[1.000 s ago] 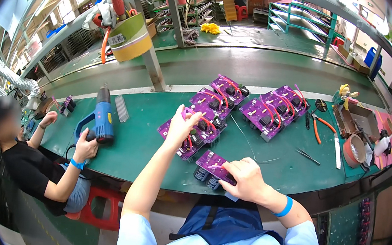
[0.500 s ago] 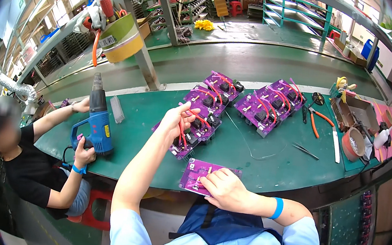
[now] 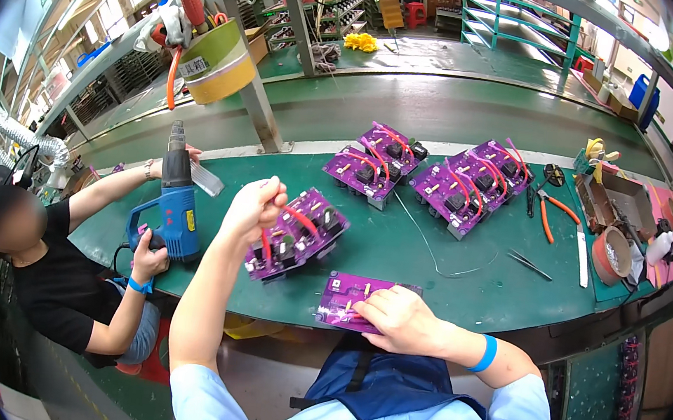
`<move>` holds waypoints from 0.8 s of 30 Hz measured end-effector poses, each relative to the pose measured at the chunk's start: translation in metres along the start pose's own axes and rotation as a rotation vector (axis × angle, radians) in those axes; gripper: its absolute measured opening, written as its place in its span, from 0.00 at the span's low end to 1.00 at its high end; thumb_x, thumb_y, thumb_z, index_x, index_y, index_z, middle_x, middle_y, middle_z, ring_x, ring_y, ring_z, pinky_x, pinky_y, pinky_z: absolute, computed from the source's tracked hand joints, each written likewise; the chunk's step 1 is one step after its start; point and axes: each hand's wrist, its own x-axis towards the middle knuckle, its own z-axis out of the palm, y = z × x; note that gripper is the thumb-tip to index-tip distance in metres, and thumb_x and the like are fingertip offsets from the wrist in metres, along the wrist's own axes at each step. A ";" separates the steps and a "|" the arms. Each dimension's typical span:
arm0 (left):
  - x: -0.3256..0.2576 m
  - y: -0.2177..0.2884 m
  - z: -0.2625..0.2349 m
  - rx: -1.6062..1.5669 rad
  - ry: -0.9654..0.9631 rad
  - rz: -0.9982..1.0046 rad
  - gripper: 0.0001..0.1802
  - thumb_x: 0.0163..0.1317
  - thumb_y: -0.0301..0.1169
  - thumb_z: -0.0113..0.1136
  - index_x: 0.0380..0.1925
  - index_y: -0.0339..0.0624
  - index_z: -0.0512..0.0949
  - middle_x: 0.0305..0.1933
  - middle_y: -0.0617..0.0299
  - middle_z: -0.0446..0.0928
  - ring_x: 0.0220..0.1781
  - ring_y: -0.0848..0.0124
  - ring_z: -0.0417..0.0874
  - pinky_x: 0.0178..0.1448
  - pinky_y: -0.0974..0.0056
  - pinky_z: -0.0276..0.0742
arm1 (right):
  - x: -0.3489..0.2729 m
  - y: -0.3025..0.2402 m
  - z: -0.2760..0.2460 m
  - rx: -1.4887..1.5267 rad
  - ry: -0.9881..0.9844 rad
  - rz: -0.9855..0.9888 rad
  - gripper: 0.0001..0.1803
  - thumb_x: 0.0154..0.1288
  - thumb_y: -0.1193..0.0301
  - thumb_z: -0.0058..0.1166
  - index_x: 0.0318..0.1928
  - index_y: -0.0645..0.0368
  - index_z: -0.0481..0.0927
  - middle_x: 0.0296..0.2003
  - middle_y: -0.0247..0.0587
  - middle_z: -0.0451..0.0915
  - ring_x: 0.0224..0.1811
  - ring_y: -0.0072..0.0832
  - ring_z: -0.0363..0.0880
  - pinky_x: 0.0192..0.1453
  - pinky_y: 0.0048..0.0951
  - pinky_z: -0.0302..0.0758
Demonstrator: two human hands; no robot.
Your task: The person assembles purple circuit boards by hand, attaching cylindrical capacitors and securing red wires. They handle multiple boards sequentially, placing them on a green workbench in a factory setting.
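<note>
My left hand (image 3: 258, 209) is closed around the red wires (image 3: 300, 220) of a purple circuit board (image 3: 312, 244), which looks tilted and slightly blurred over the green bench. Near the bench's front edge, my right hand (image 3: 401, 317) has its fingers curled down on a second purple circuit board (image 3: 339, 297). Those fingers hide that board's right part and whatever they pinch there. Beyond my hands stand more purple boards with red wires, one group (image 3: 375, 165) in the middle and another (image 3: 472, 184) to its right.
At left a co-worker's hand (image 3: 150, 258) grips a blue heat gun (image 3: 178, 217). Tweezers (image 3: 529, 265), orange-handled pliers (image 3: 549, 222), a white blade-like strip (image 3: 580, 256) and a small round pot (image 3: 611, 256) lie to the right. A thin wire (image 3: 430, 258) curls across the green bench (image 3: 459, 299).
My left hand has pulled a wired board left and toward me, apart from the middle group. My right hand stays on the near board. The view has shifted slightly.
</note>
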 end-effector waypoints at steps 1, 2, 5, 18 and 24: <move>-0.010 0.001 -0.005 0.081 -0.035 -0.006 0.12 0.63 0.37 0.44 0.26 0.42 0.67 0.20 0.69 0.65 0.10 0.86 0.51 0.13 0.77 0.43 | 0.000 0.001 -0.001 0.013 -0.007 0.010 0.22 0.36 0.70 0.62 0.36 0.61 0.73 0.28 0.40 0.73 0.31 0.33 0.74 0.35 0.31 0.69; -0.020 0.001 -0.008 0.162 -0.070 -0.013 0.12 0.62 0.36 0.43 0.25 0.42 0.67 0.19 0.69 0.65 0.10 0.86 0.51 0.13 0.77 0.42 | 0.000 0.004 -0.002 0.011 0.014 0.059 0.21 0.36 0.70 0.61 0.35 0.60 0.73 0.27 0.41 0.73 0.30 0.33 0.74 0.34 0.32 0.69; -0.055 -0.009 -0.015 0.287 -0.057 -0.010 0.12 0.61 0.34 0.44 0.22 0.40 0.69 0.18 0.69 0.66 0.09 0.87 0.52 0.13 0.77 0.44 | 0.000 0.015 -0.009 -0.015 0.133 0.230 0.19 0.35 0.70 0.61 0.33 0.60 0.72 0.23 0.42 0.74 0.26 0.38 0.74 0.31 0.34 0.69; -0.057 -0.031 -0.026 0.221 0.036 -0.027 0.12 0.61 0.38 0.47 0.28 0.41 0.71 0.20 0.71 0.68 0.10 0.87 0.52 0.14 0.78 0.44 | 0.072 0.041 0.039 -0.249 0.161 0.364 0.17 0.42 0.66 0.59 0.33 0.60 0.70 0.28 0.44 0.73 0.33 0.38 0.72 0.37 0.36 0.66; -0.052 -0.021 -0.011 0.434 0.029 -0.047 0.13 0.58 0.41 0.49 0.28 0.41 0.72 0.17 0.73 0.64 0.15 0.86 0.55 0.19 0.77 0.49 | 0.070 0.053 0.040 0.027 0.095 0.368 0.09 0.49 0.68 0.53 0.28 0.61 0.74 0.25 0.44 0.72 0.31 0.40 0.71 0.37 0.38 0.68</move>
